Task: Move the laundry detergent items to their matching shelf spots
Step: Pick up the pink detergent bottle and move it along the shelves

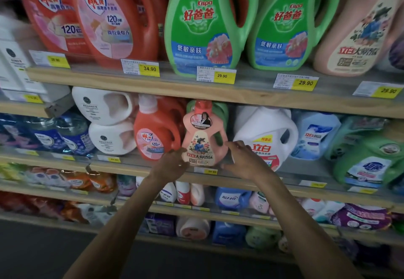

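Flanking a small peach plastic detergent bottle (202, 138) on the middle wooden shelf (240, 175), the left hand (172, 165) and right hand (244, 160) are shown with fingers loosely spread against its sides (grasp unconfirmed); a matching large peach bottle (358, 31) is seen above, so relocation is judged pending.

At the centre of the frame a small bottle (202, 138) stands at the front edge of the middle shelf (131, 165), between a handled jug (156, 132) on its left and a larger jug (265, 134) on its right. Another bottle (219, 109) stands behind it. The left hand (172, 165) touches its lower left side and the right hand (244, 158) its lower right. On the top shelf (175, 90), across the upper frame, stands a row of big jugs (203, 23). Lower shelves carry smaller bottles (188, 192) and pouches (360, 216).
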The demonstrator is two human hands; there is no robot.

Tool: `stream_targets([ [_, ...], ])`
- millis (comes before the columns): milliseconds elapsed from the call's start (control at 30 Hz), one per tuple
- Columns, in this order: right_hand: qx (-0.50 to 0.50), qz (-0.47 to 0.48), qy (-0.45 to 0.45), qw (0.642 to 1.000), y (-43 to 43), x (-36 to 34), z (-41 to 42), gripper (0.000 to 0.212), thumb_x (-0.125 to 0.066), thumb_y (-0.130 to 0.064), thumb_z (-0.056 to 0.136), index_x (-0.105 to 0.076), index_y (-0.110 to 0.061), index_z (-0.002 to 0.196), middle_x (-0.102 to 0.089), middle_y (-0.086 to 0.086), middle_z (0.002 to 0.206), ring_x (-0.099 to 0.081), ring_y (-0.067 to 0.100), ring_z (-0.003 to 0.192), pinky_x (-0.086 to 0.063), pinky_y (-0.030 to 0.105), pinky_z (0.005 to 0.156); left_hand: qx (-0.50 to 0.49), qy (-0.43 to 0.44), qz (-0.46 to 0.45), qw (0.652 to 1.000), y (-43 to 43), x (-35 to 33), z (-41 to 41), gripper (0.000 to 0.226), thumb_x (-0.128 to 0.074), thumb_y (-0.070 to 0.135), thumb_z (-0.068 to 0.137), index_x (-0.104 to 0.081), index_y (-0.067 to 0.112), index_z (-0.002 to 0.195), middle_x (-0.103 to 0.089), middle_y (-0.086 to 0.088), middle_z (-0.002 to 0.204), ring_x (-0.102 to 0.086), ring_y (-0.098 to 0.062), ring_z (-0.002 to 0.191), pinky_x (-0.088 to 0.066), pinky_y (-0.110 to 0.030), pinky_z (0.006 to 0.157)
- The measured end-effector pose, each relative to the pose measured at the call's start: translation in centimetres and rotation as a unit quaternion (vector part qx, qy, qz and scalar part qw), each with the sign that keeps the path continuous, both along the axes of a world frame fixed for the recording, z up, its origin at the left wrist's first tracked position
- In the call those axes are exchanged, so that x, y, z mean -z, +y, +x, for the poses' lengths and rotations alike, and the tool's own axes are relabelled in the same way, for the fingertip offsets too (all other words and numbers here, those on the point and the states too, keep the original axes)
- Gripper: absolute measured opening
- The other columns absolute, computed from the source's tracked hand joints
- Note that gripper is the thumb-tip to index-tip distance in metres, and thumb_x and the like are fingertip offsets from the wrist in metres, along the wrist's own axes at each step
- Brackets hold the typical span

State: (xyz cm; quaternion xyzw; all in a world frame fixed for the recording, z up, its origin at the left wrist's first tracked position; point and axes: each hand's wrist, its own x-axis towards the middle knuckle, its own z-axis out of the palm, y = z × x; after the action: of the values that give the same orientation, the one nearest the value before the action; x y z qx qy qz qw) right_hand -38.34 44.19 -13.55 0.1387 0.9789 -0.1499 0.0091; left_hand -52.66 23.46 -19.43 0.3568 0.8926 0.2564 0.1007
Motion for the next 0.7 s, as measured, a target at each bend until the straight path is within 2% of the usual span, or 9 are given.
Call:
stream_targets([
  [100,0.009,-0.002,0.029,1.000,0.5,1.1,-1.1,0.079,-0.069,-0.038,0.087,-0.027,-0.021,0.151,-0.036,0.011,0.145,-0.042,0.034,0.129,-0.046,0.047,0.099,-0.019,-0.016,0.059,0.998,0.8,0.8,-0.5,0.053,-0.065,0.016,0.095,-0.046,0.007,0.143,-0.063,-0.017,0.134,-0.063,-0.035,0.119,-0.053,-0.040,0.096],
  [200,0.023,-0.001,0.056,0.998,0.9,2.1,-2.4,0.087,-0.071,-0.035,0.085,-0.021,-0.022,0.155,-0.033,0.012,0.147,-0.041,0.036,0.129,-0.045,0.048,0.100,-0.042,-0.030,0.130,0.990,1.5,1.9,-1.3,0.073,-0.069,0.019,0.093,-0.029,0.011,0.154,-0.048,-0.013,0.149,-0.047,-0.034,0.136,-0.046,-0.049,0.106],
  [333,0.039,-0.009,0.091,0.995,0.9,3.9,-4.5,0.087,-0.072,-0.028,0.082,-0.023,-0.022,0.153,-0.035,0.013,0.146,-0.043,0.039,0.126,-0.046,0.049,0.097,-0.058,-0.045,0.170,0.983,2.4,4.0,-2.7,0.092,-0.076,0.020,0.087,-0.019,0.008,0.158,-0.035,-0.015,0.156,-0.032,-0.031,0.143,-0.039,-0.048,0.110],
  [400,0.045,-0.008,0.110,0.993,0.9,4.8,-5.4,0.089,-0.074,-0.027,0.081,-0.022,-0.023,0.153,-0.036,0.014,0.144,-0.044,0.039,0.126,-0.047,0.051,0.096,-0.058,-0.054,0.198,0.977,2.7,5.1,-3.4,0.100,-0.078,0.031,0.084,-0.016,0.010,0.159,-0.033,-0.016,0.155,-0.033,-0.030,0.143,-0.042,-0.048,0.111],
  [467,0.043,0.006,0.152,0.987,0.6,5.4,-6.2,0.090,-0.075,-0.024,0.079,-0.023,-0.026,0.151,-0.038,0.016,0.143,-0.045,0.042,0.126,-0.049,0.054,0.094,-0.056,-0.051,0.216,0.974,2.9,6.2,-4.2,0.105,-0.071,0.049,0.080,-0.015,0.009,0.159,-0.032,-0.016,0.155,-0.034,-0.026,0.142,-0.041,-0.042,0.111],
  [500,0.035,0.029,0.185,0.982,0.3,5.6,-6.5,0.088,-0.078,-0.019,0.076,-0.025,-0.026,0.146,-0.041,0.019,0.141,-0.047,0.046,0.123,-0.051,0.057,0.089,-0.053,-0.045,0.223,0.972,3.0,6.7,-4.6,0.104,-0.067,0.052,0.080,-0.015,0.007,0.159,-0.031,-0.016,0.155,-0.034,-0.025,0.142,-0.041,-0.039,0.111],
  [600,0.009,0.087,0.247,0.965,-0.6,6.1,-7.1,0.086,-0.085,-0.005,0.065,-0.029,-0.017,0.129,-0.050,0.027,0.136,-0.052,0.057,0.111,-0.053,0.064,0.078,-0.036,-0.016,0.248,0.968,3.7,8.2,-5.4,0.098,-0.071,0.038,0.083,-0.017,0.003,0.157,-0.030,-0.016,0.156,-0.034,-0.027,0.142,-0.041,-0.046,0.113],
  [700,0.015,0.078,0.259,0.962,-0.2,7.2,-8.1,0.089,-0.085,-0.011,0.068,-0.026,-0.017,0.135,-0.044,0.026,0.143,-0.047,0.053,0.121,-0.050,0.059,0.089,-0.032,-0.023,0.264,0.964,4.2,9.5,-6.0,0.100,-0.082,0.018,0.078,-0.020,0.008,0.156,-0.035,-0.013,0.153,-0.036,-0.025,0.139,-0.041,-0.047,0.112],
])
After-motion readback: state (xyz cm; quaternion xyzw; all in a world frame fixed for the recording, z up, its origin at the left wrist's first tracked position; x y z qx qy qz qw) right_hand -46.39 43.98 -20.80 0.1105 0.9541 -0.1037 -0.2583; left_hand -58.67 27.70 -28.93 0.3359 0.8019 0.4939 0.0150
